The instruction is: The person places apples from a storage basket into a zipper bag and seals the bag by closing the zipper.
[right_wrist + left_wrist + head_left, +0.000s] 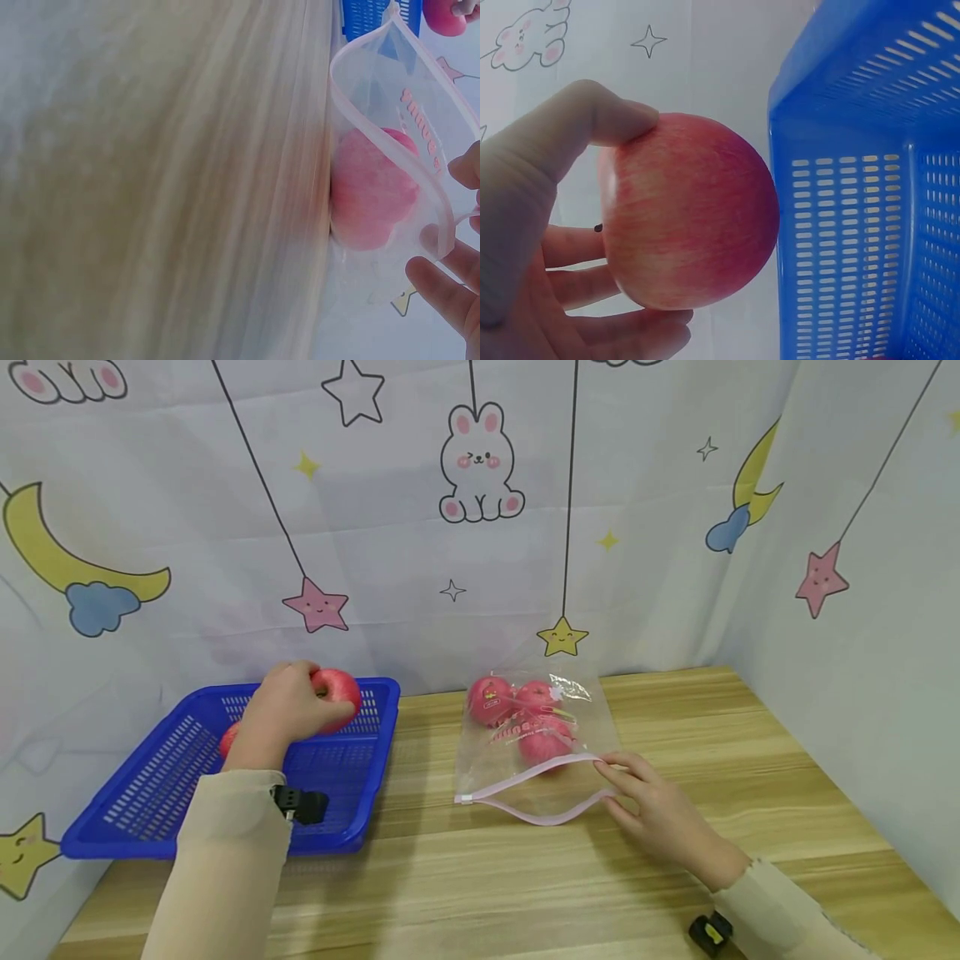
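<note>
My left hand (288,706) grips a red apple (337,697) over the back of the blue basket (382,760). The left wrist view shows this apple (694,214) between thumb and fingers, near the basket's rim. Another red apple (228,740) in the basket is mostly hidden behind the left wrist. To the right, a clear zip bag (480,768) lies on the table with its pink-edged mouth parted towards me. Three red apples (546,742) are inside it. My right hand (660,814) holds the right end of the bag's mouth, fingers at one lip and thumb at the other.
The basket stands at the left of a wood-grain table (480,893). Behind the table hangs a white curtain (405,543) printed with bunnies, stars and moons, and it continues along the sides. Both wrists wear small black cameras (303,804).
</note>
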